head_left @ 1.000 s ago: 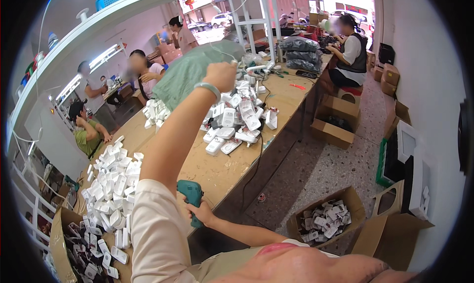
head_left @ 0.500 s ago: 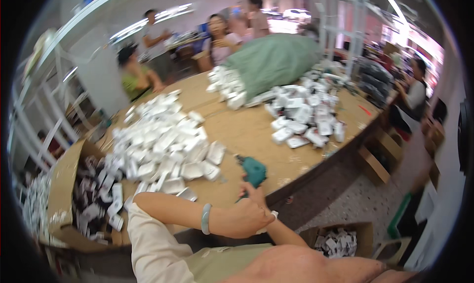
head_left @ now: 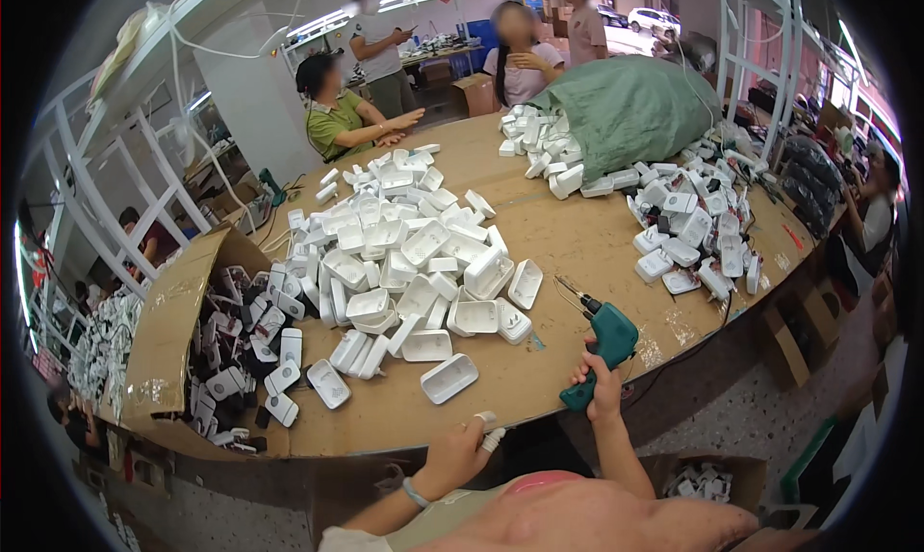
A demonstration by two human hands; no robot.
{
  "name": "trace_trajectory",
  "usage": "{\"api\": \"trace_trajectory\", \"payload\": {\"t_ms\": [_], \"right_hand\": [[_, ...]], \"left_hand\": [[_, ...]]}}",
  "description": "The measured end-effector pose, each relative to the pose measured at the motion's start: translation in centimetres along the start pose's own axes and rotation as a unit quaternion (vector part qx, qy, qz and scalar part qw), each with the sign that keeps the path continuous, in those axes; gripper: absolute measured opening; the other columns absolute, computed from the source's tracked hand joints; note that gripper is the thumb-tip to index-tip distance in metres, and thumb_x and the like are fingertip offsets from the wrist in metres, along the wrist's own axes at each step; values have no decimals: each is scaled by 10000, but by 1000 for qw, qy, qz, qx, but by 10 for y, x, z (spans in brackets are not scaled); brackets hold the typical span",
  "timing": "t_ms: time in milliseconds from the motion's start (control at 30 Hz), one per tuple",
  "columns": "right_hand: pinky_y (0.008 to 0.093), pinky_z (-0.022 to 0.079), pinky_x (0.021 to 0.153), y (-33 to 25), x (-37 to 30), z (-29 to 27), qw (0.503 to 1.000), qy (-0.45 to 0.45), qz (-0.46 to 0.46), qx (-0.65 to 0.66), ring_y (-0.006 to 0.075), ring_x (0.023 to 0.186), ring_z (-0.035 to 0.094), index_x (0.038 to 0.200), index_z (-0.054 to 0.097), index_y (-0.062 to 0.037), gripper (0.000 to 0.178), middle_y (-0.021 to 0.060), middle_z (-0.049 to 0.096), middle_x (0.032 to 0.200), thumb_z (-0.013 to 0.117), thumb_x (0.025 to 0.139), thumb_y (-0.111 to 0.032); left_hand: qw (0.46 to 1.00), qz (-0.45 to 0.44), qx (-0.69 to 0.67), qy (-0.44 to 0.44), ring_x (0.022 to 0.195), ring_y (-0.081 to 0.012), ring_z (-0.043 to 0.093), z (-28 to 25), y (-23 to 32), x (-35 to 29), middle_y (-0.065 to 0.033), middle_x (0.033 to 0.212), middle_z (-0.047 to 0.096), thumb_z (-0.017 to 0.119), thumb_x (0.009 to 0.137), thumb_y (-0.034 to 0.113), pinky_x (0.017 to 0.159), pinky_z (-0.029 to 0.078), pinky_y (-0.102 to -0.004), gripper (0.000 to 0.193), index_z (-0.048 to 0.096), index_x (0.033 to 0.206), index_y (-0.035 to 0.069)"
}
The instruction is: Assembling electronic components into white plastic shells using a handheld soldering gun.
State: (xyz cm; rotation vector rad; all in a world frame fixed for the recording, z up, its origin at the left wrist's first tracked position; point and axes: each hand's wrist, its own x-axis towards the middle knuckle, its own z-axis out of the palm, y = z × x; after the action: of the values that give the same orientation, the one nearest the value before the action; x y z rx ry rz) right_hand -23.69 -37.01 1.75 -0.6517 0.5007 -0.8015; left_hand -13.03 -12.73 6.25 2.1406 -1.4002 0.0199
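Observation:
My right hand (head_left: 602,388) is closed round the handle of a green electric drill (head_left: 614,333), whose thin bit points left and away over the table. My left hand (head_left: 456,455) is at the table's near edge, with white coverings on two fingertips. Its fingers are apart, and I see nothing in them. Just beyond lies a white plastic casing (head_left: 449,379), open side up. Behind it spreads a big heap of similar white casings (head_left: 385,234).
A cardboard box (head_left: 159,331) of white units with dark parts lies on its side at left. At far right, a green sack (head_left: 645,109) stands beside more casings and a pile of wired units (head_left: 698,215). Several people are around the table. Another box (head_left: 751,470) sits below right.
My left hand has drawn back left from across my right forearm to the table edge. The right hand still grips the drill. The view has shifted, so the table appears farther right.

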Motion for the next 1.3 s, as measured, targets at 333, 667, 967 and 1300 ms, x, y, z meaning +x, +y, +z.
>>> {"api": "trace_trajectory", "payload": {"t_ms": [333,667,967,1300], "right_hand": [[290,439,586,-6,2,7,1000,-4,27,-11,106,573,470,1229,538,-53,343,10,468,709,614,900,-114],[298,461,598,-2,1,3,1000,-10,24,-2,121,585,507,1171,572,-38,297,8,503,697,635,884,-80],[291,445,609,-4,2,4,999,-17,22,-29,109,595,486,1222,531,-42,315,7,478,708,586,916,-93],[291,432,601,-5,1,6,1000,-9,22,-12,110,592,475,1221,525,-45,319,6,460,707,584,912,-101]], "left_hand": [[969,-38,117,213,817,-332,569,56,-49,-9,-134,922,599,614,900,132,715,453,-446,219,642,1096,38],[967,-29,139,210,829,-350,581,62,-53,-14,-137,971,616,549,927,139,716,463,-460,219,647,1089,30],[962,-40,167,212,831,-344,580,58,-49,-10,-137,980,614,553,923,126,711,460,-455,217,646,1093,29],[964,-25,147,218,830,-337,571,57,-49,-8,-138,962,611,551,919,103,736,453,-437,220,654,1097,25]]}}
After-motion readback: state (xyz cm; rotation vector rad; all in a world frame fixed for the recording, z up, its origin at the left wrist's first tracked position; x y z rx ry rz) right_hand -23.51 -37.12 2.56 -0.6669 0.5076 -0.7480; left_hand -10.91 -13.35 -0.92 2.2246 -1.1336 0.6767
